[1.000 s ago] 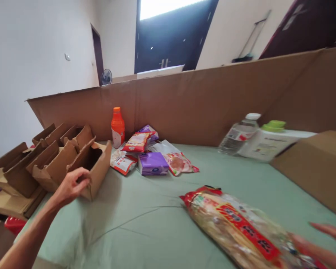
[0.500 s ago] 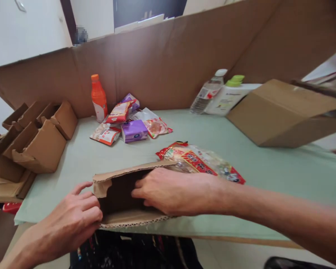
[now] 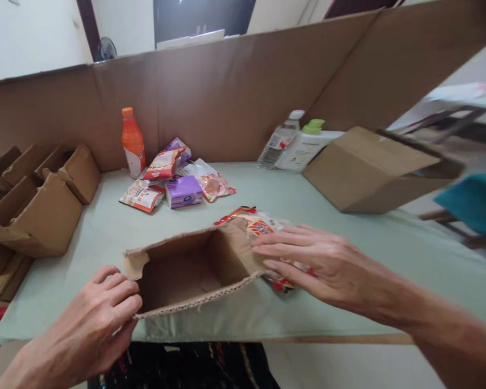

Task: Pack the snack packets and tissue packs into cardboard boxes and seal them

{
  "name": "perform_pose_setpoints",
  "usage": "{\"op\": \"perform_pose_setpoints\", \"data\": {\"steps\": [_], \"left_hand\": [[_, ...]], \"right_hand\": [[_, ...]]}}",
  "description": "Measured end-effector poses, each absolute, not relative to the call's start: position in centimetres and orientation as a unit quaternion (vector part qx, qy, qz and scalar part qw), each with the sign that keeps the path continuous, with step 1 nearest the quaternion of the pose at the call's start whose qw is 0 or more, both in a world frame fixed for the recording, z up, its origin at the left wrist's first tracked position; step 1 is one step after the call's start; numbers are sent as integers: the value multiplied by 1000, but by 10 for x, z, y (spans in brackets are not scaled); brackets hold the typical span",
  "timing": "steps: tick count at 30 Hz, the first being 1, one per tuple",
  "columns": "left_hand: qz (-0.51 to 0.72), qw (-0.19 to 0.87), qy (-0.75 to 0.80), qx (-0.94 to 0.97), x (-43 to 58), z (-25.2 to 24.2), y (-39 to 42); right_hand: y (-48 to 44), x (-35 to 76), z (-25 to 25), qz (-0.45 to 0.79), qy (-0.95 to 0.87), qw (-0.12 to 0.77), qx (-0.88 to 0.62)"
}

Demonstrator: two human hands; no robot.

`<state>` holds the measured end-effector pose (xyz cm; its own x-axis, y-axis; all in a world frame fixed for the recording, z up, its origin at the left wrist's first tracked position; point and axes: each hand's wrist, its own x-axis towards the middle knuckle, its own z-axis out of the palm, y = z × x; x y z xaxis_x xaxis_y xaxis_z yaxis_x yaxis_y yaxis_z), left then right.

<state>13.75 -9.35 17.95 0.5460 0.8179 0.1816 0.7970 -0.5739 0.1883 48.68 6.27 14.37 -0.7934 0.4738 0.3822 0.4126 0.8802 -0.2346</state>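
An open, upright-facing cardboard box (image 3: pixel 204 298) lies near the table's front edge. I can see its bare inner floor and walls. My left hand (image 3: pixel 111 302) is closed on the box's left end, fingers curled over the rim beside a torn corner flap. My right hand (image 3: pixel 308 259) is stretched out flat at the box's right end, fingertips at the folded-out flap (image 3: pixel 243 246). Under and behind that hand lies a shiny red and clear food packet (image 3: pixel 263 224), partly covered by the flap and the fingers.
Behind stand an orange drink bottle (image 3: pixel 133 146), a heap of snack bags (image 3: pixel 164 163) and a purple tissue pack (image 3: pixel 183 191). A clear water bottle (image 3: pixel 281 140), a white pump bottle (image 3: pixel 302 151) and a larger carton (image 3: pixel 364 170) are at right. Several small boxes (image 3: pixel 44 216) crowd the left.
My right hand has come out of the box and moved right, its fingers straightening over the flap and packet. More of the box's inside shows. My left hand keeps the left end.
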Motion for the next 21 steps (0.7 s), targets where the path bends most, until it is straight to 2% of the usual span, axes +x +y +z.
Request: {"op": "perform_pose_setpoints", "data": {"steps": [4, 7, 11, 15, 17, 21], "left_hand": [[135, -2, 436, 890, 141, 177, -84], [151, -51, 420, 894, 142, 178, -81], [110, -83, 419, 898, 144, 182, -82], [76, -90, 437, 892, 145, 179, -85], [65, -102, 466, 876, 144, 173, -86], [49, -114, 505, 854, 141, 156, -91]], "right_hand": [[65, 513, 119, 170, -897, 252, -321], [90, 531, 101, 223, -829, 257, -444], [146, 549, 73, 222, -744, 176, -606], [172, 555, 45, 256, -714, 141, -636], [161, 554, 35, 278, -715, 177, -617], [125, 551, 28, 314, -723, 308, -532]]}}
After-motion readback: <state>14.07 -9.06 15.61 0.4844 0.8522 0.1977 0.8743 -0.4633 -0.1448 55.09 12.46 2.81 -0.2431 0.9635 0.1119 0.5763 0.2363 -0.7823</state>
